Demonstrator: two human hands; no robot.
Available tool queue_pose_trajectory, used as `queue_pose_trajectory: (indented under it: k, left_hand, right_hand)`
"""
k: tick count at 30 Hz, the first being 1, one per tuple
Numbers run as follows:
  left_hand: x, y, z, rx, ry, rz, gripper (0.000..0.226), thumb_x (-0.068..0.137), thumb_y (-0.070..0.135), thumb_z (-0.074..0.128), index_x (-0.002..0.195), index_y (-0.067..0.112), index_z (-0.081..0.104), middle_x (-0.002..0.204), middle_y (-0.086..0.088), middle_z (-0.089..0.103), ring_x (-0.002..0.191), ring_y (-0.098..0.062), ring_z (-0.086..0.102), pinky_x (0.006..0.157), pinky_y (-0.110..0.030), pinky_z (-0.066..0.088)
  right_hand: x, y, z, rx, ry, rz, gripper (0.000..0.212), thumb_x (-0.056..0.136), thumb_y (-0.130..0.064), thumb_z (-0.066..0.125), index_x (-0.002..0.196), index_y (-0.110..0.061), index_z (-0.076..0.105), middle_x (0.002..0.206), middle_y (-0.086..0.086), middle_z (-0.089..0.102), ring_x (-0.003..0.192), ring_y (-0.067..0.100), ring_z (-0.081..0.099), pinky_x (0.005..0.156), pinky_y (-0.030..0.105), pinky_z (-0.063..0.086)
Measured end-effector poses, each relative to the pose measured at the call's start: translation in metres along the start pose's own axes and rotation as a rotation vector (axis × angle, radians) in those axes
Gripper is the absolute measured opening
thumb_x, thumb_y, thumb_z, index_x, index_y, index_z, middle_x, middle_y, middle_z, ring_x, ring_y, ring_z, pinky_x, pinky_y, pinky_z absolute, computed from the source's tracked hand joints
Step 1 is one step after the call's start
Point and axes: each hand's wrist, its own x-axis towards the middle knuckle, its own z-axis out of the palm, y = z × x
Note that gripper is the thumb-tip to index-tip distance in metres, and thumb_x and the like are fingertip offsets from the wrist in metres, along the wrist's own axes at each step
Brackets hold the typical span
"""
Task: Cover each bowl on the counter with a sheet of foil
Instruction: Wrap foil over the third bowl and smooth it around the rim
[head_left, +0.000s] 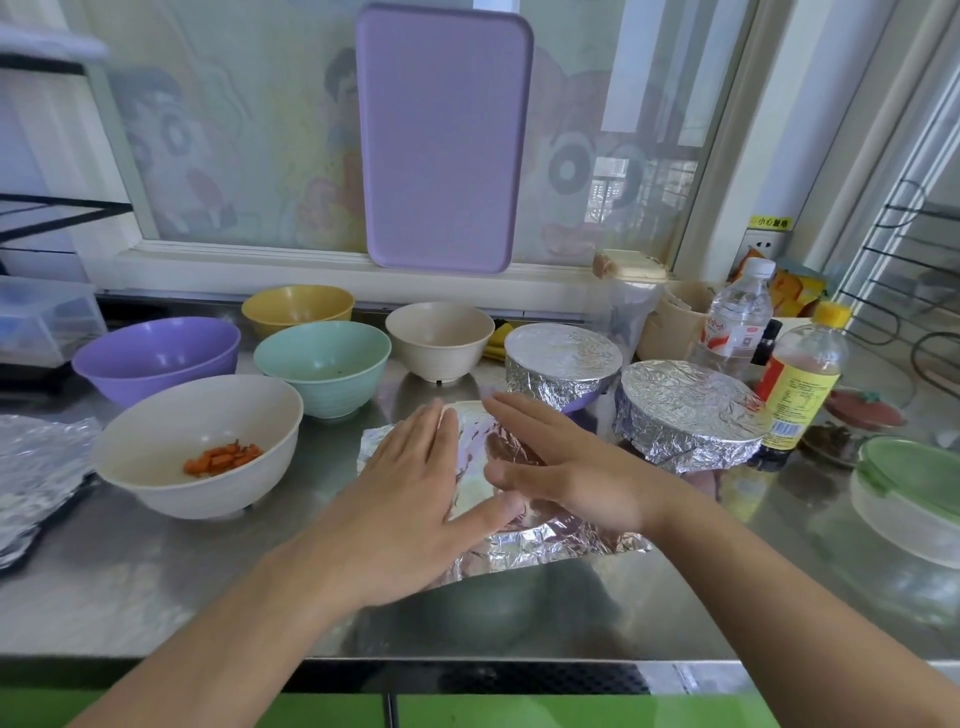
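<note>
Both hands (410, 483) flat on foil sheet (519, 545) | 5 open bowls (327, 358) | 2 covered bowls (685, 410)

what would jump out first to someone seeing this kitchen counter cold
Both hands, left hand and right hand, lie flat on a foil sheet at the centre of the steel counter. Right of them stand two foil-covered bowls; to the left five open bowls wait, the nearest white bowl holding orange food pieces.
</note>
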Motion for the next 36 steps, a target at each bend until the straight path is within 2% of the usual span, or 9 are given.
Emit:
queue_pose_trajectory:
  k: [3, 7, 13, 18, 23, 29, 33, 36]
  left_hand:
    - [0.002, 0.002, -0.002, 0.061, -0.027, -0.005, 0.132, 0.069, 0.102, 0.014, 0.161, 0.017, -0.029, 0.167, 0.001, -0.038, 0.154, -0.011, -0.033, 0.130, -0.037, -0.007]
    - [0.005, 0.003, -0.001, 0.129, -0.049, -0.007, 0.145, 0.063, 0.106, 0.028, 0.158, 0.014, -0.034, 0.165, -0.003, -0.041, 0.155, -0.014, -0.033, 0.127, -0.036, -0.008]
    - [0.007, 0.001, -0.002, 0.165, -0.065, 0.009, 0.148, 0.063, 0.104, 0.030, 0.156, 0.010, -0.037, 0.166, -0.006, -0.040, 0.156, -0.017, -0.032, 0.130, -0.037, -0.006]
    - [0.009, 0.000, -0.002, 0.174, -0.057, 0.025, 0.144, 0.072, 0.100, 0.040, 0.156, 0.011, -0.037, 0.165, -0.005, -0.041, 0.156, -0.017, -0.032, 0.121, -0.031, -0.012]
    - [0.009, -0.003, -0.004, 0.170, -0.050, 0.040, 0.141, 0.073, 0.097, 0.043, 0.157, 0.016, -0.037, 0.165, -0.001, -0.043, 0.158, -0.015, -0.027, 0.125, -0.032, -0.005]
    - [0.004, -0.005, -0.004, 0.071, -0.024, 0.006, 0.146, 0.064, 0.101, 0.048, 0.158, 0.027, -0.036, 0.161, 0.012, -0.048, 0.158, -0.014, -0.025, 0.129, -0.041, 0.008]
    - [0.002, -0.007, -0.003, 0.000, -0.008, -0.038, 0.151, 0.062, 0.099, 0.054, 0.155, 0.027, -0.040, 0.158, 0.010, -0.053, 0.158, -0.015, -0.024, 0.129, -0.042, 0.013]
    - [0.003, -0.011, -0.005, -0.051, -0.014, -0.032, 0.152, 0.063, 0.095, 0.061, 0.154, 0.029, -0.041, 0.157, 0.014, -0.053, 0.158, -0.011, -0.023, 0.131, -0.039, 0.012]
  right_hand:
    - [-0.011, 0.009, -0.013, 0.063, -0.122, 0.011, 0.102, 0.090, -0.062, 0.069, 0.167, -0.042, 0.006, 0.167, -0.037, -0.012, 0.152, -0.014, -0.008, 0.123, 0.024, 0.007]
    - [-0.011, 0.016, -0.013, -0.102, -0.158, -0.005, 0.117, 0.087, -0.059, 0.078, 0.167, -0.039, -0.006, 0.165, -0.036, -0.023, 0.151, -0.015, -0.018, 0.124, 0.023, 0.002]
    - [-0.015, 0.015, -0.016, -0.138, -0.172, -0.001, 0.125, 0.083, -0.058, 0.082, 0.166, -0.040, -0.009, 0.165, -0.036, -0.024, 0.151, -0.015, -0.016, 0.126, 0.023, 0.004]
    - [-0.016, 0.017, -0.015, -0.154, -0.149, -0.011, 0.132, 0.079, -0.060, 0.085, 0.166, -0.039, -0.011, 0.166, -0.035, -0.022, 0.150, -0.017, -0.017, 0.129, 0.025, 0.004]
    - [-0.022, 0.017, -0.005, -0.224, -0.076, -0.038, 0.129, 0.084, -0.053, 0.084, 0.167, -0.033, -0.013, 0.169, -0.029, -0.022, 0.151, -0.016, -0.018, 0.128, 0.019, 0.002]
    - [-0.022, 0.018, -0.002, -0.173, -0.071, -0.040, 0.133, 0.078, -0.065, 0.083, 0.165, -0.040, -0.013, 0.166, -0.035, -0.024, 0.149, -0.016, -0.022, 0.129, 0.025, 0.002]
    - [-0.024, 0.015, 0.001, -0.195, -0.040, -0.047, 0.129, 0.082, -0.064, 0.080, 0.165, -0.038, -0.015, 0.166, -0.033, -0.025, 0.148, -0.018, -0.023, 0.123, 0.016, -0.001]
    - [-0.024, 0.015, 0.006, -0.203, -0.002, -0.053, 0.128, 0.082, -0.065, 0.078, 0.165, -0.038, -0.016, 0.166, -0.032, -0.026, 0.149, -0.015, -0.024, 0.127, 0.022, 0.001]
